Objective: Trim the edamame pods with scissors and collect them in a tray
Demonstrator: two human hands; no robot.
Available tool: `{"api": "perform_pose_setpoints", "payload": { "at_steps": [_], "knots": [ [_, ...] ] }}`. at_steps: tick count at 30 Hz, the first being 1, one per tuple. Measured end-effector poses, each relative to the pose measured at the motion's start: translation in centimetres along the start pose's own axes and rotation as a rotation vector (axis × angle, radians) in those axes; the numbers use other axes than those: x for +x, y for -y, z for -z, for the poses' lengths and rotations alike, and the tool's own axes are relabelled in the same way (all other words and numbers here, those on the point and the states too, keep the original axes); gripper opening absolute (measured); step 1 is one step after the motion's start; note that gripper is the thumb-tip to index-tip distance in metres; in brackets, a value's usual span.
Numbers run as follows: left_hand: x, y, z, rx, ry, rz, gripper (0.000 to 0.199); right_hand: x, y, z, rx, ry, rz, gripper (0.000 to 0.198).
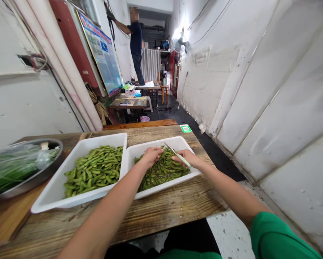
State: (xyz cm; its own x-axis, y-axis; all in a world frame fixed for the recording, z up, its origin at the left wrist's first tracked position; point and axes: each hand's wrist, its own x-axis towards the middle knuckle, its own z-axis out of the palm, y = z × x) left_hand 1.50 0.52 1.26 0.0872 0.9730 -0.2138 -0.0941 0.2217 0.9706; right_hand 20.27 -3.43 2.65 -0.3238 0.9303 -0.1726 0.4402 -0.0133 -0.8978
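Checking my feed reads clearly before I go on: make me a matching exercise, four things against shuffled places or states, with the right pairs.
1. Cutting tool
2. Metal bowl
3. QR card
4. Left hand

A. Over green pods, without the tool
B. Held in the right hand
C. By the table's far right corner
D. Left of the white trays

Pairs: 1-B, 2-D, 3-C, 4-A

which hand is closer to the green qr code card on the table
Right. The right hand is over the right side of the right-hand white tray, with the qr code card beyond it; the left hand is over the same tray, farther left.
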Motion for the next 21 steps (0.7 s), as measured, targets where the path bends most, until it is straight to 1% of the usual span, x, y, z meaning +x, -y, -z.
{"api": "perform_pose_setpoints", "payload": {
  "at_steps": [2, 4, 7, 13, 18, 21],
  "knots": [
    [0.0, -0.4, -0.1, -0.114, -0.02, 0.006, 0.019, -0.1, 0.3, 0.0, 0.083, 0.06, -0.018, 0.041],
    [0.0, -0.7, -0.1, -0.209, -0.029, 0.01, 0.018, -0.3, 0.6, 0.0, 0.12, 0.135, -0.039, 0.041],
    [0.0, -0.7, -0.2, -0.293, -0.004, -0.006, 0.021, -0.8, 0.9, 0.0, 0.151, 0.191, -0.079, 0.04],
    [-0.3, -0.7, -0.7, -0.298, -0.043, -0.027, 0.025, -1.3, 1.3, 0.0, 0.152, 0.216, -0.075, 0.039],
    [-0.3, -0.5, -0.8, -0.278, 0.026, 0.004, 0.022, -1.0, 0.9, 0.1, 0.145, 0.196, -0.064, 0.038],
    [-0.2, -0.4, -0.7, -0.289, 0.048, -0.01, 0.021, -0.7, 0.5, 0.0, 0.148, 0.193, -0.05, 0.038]
  ]
}}
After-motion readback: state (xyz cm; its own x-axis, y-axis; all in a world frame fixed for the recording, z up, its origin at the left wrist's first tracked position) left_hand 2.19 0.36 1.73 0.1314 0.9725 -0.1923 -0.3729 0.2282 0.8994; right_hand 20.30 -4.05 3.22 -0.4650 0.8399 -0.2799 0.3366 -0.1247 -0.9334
